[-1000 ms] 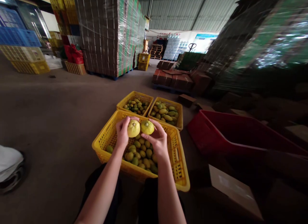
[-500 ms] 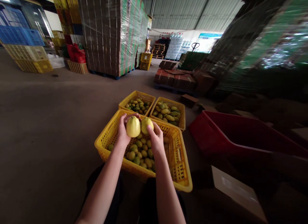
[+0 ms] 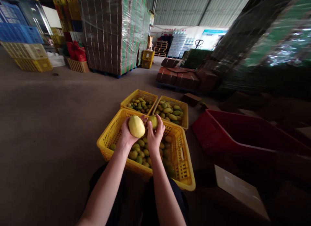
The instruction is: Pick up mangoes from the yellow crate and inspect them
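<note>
Above the large front yellow crate (image 3: 188, 161), my left hand (image 3: 126, 133) is closed around a smooth pale yellow fruit (image 3: 136, 126) that looks like a small papaya. Just to its right, my right hand (image 3: 156, 133) grips a darker yellow-green fruit (image 3: 153, 121) of similar kind between thumb and fingers. The two fruits are a little apart. Below my hands, a loose layer of green and yellow fruits (image 3: 139, 151) lies in the crate, partly hidden by my forearms.
Two smaller yellow crates, one back left (image 3: 126, 101) and one back right (image 3: 186, 114), hold similar fruits. A red tub (image 3: 211, 135) and an open cardboard box (image 3: 239, 187) stand to the right. Behind are wrapped pallet stacks (image 3: 104, 35) and flat cartons (image 3: 177, 77).
My right hand has turned and moved slightly right with its fruit, away from the other one. The left hand's fruit has been tilted, so its smoother side now shows.
</note>
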### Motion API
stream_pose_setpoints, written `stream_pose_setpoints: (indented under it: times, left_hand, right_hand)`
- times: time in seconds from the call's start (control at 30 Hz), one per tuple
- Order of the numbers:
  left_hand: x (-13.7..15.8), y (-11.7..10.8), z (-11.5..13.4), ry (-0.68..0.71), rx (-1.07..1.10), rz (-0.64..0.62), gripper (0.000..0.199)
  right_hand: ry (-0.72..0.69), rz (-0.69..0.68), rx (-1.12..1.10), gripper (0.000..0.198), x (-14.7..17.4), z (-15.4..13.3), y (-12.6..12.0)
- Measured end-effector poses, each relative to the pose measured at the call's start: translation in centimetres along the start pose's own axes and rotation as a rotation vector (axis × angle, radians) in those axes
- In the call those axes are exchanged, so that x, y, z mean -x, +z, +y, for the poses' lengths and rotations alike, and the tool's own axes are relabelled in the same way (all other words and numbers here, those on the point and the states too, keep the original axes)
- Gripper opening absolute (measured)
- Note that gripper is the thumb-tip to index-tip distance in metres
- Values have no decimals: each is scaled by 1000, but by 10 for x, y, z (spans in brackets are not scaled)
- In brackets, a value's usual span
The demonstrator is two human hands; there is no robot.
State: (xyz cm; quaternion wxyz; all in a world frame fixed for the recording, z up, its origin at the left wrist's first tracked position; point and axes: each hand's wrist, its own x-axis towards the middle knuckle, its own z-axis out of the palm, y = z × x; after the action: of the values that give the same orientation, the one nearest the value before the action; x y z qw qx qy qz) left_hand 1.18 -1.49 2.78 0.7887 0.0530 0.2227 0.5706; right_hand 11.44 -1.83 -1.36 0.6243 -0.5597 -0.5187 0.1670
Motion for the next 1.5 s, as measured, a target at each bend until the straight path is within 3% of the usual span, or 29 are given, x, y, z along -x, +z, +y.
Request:
stream_pose_setpoints:
  times: [0.13,0.33,0.53,0.67,0.83,0.97,1.17,1.5]
  left_hand:
    - [-2,5,-6,107,-6,138,21]
    - [-12,-10,-4,150,8,90,23]
    - [-16,-27,-10,259,-107,71,40]
    - [-14,-16,-5,233,-155,-25,47]
    - [-9,0,13,512,-77,-5,29]
    - [-4,2,13,577,-202,-39,31]
    - [0,0,1,713,-455,-18,28]
    - [5,1,6,733,-505,-50,31]
  right_hand:
    - [-55,-192,36,51,7,-7,2]
    - [-212,-384,14,54,14,-10,1]
    - [-402,-358,-89,69,19,-21,0]
    - [-330,-239,-169,66,22,-21,2]
    - [-64,-48,-419,67,6,-8,-3]
    - [94,-30,-499,60,-4,-3,-13]
    - [-56,-228,-492,54,6,-18,-11]
    - [-185,-291,-449,49,8,-17,-14]
